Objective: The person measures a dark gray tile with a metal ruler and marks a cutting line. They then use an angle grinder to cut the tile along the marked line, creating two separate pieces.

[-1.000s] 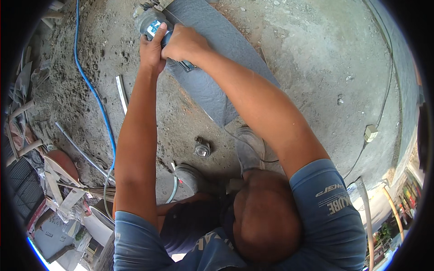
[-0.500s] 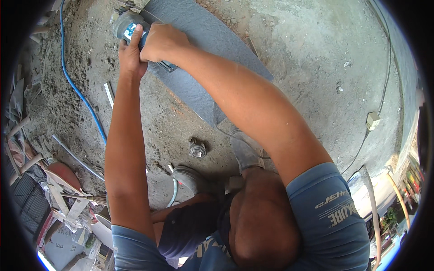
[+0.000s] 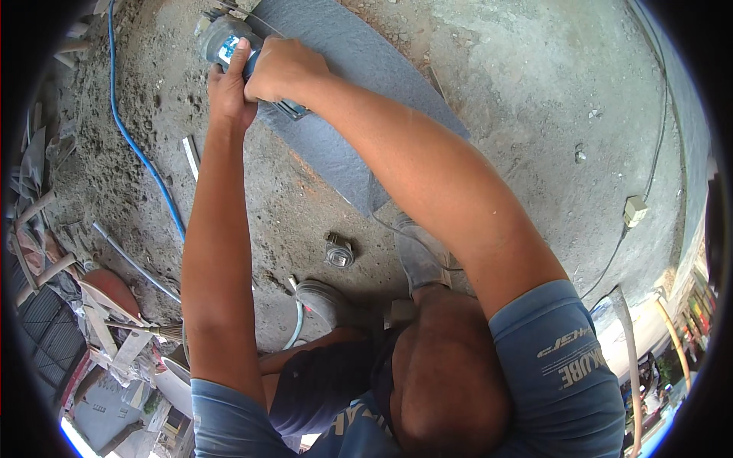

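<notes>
Both hands are wrapped round a blue handheld power tool [image 3: 227, 47] with a rounded greyish front and a slotted rear end. It is over the left edge of a long grey textured slab [image 3: 374, 91] on the ground. My left hand [image 3: 231, 90] grips its near left side, thumb laid along the body. From above and the right, my right hand [image 3: 286, 70] closes over the body, hiding much of it. The tool's working end is too small and partly covered to make out. A thin dark cord [image 3: 389, 227] shows by the slab's near corner.
A small dark round fitting [image 3: 338, 250] lies on the rough concrete before my feet. A blue hose [image 3: 139, 156] runs down the left, near a pale strip [image 3: 191, 156]. Scrap and a broom [image 3: 164, 331] crowd the lower left. At right, a cable carries a pale box connector [image 3: 634, 211].
The whole scene has shifted slightly to the right in the view. Both hands keep their hold on the power tool; its place over the slab looks nearly the same.
</notes>
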Demonstrator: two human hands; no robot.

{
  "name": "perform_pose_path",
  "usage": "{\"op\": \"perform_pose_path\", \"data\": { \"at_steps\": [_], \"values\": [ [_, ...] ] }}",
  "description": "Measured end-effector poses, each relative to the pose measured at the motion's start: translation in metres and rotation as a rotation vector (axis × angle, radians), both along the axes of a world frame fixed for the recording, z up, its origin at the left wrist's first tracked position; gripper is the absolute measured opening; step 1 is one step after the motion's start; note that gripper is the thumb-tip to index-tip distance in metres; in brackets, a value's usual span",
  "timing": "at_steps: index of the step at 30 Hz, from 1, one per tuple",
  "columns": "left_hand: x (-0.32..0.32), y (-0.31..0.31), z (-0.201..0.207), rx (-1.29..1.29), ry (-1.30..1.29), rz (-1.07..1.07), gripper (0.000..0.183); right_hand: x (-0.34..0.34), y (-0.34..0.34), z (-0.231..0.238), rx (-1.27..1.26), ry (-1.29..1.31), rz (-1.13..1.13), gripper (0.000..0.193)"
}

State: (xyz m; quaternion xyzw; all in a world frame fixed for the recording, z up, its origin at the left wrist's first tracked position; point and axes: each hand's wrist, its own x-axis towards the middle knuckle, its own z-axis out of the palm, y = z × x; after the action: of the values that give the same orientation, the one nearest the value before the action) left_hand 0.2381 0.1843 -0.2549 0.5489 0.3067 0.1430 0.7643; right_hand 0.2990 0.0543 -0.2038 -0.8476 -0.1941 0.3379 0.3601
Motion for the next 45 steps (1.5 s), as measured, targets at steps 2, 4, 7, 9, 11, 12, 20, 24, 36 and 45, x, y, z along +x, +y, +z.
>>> {"op": "perform_pose_path", "data": {
  "at_steps": [2, 4, 7, 9, 11, 12, 20, 24, 36, 45],
  "values": [
    [-0.0002, 0.0019, -0.0004, -0.022, -0.007, 0.008, 0.061, -0.0001, -0.0006, 0.0041, -0.014, 0.031, 0.007, 0.064],
    [0.0013, 0.0011, -0.0018, -0.036, -0.020, 0.012, 0.062, 0.0009, -0.0011, 0.0036, -0.019, 0.020, 0.011, 0.064],
    [0.0016, 0.0007, -0.0030, -0.020, -0.035, 0.016, 0.063, 0.0011, -0.0020, 0.0036, -0.019, 0.008, 0.013, 0.064],
    [0.0013, 0.0008, -0.0026, -0.020, -0.035, 0.015, 0.064, 0.0007, -0.0010, 0.0036, -0.015, 0.006, 0.013, 0.063],
    [0.0018, -0.0003, -0.0024, -0.022, -0.037, 0.011, 0.064, 0.0007, -0.0004, 0.0026, -0.024, -0.005, -0.002, 0.063],
    [0.0016, -0.0001, -0.0024, -0.006, -0.029, 0.004, 0.064, 0.0007, 0.0000, 0.0032, -0.023, -0.006, 0.000, 0.063],
    [0.0024, -0.0001, -0.0030, 0.010, -0.022, 0.022, 0.062, 0.0015, 0.0010, 0.0048, -0.042, -0.008, 0.021, 0.062],
    [0.0023, 0.0009, -0.0030, -0.010, -0.031, 0.004, 0.064, 0.0019, 0.0026, 0.0036, -0.056, -0.014, 0.018, 0.062],
    [0.0042, 0.0040, -0.0037, -0.012, 0.007, -0.001, 0.062, 0.0044, 0.0044, -0.0029, -0.013, -0.018, 0.001, 0.063],
    [0.0023, -0.0006, -0.0013, 0.004, 0.007, -0.009, 0.059, 0.0044, -0.0011, 0.0042, -0.024, 0.044, 0.030, 0.066]
  ]
}}
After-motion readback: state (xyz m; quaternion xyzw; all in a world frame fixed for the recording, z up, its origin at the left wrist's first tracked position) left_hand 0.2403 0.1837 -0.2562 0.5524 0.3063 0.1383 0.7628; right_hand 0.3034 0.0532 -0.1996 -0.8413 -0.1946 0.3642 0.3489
